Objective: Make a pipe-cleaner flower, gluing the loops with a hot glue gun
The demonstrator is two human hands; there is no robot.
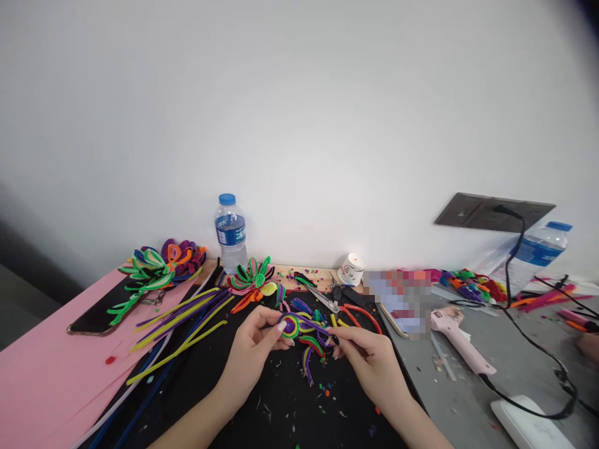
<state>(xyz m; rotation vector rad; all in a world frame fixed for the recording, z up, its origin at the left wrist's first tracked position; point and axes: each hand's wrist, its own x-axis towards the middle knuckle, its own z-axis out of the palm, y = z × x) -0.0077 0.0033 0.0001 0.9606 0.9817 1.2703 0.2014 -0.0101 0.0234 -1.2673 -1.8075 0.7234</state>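
A round coil of purple, green and yellow pipe cleaner [290, 325] is pinched between the thumb and fingers of my left hand [253, 349]. From the coil a purple strand [316, 324] runs to the right, and the closed fingertips of my right hand [367, 358] grip it. Below and between the hands, a red and green bent piece [312, 344] and a purple and yellow one [307, 365] lie on the black mat [281, 411]. Red-handled scissors [360, 312] rest just beyond my right hand. A green and pink pipe cleaner flower [253, 274] lies behind my left hand.
Loose yellow and purple pipe cleaners [180, 337] lie at the left, near a dark phone [98, 315]. A water bottle [231, 234] and a paper cup [352, 269] stand by the wall. Rightward are a pink glue gun [463, 343], its black cord [528, 340] and a white box [528, 421].
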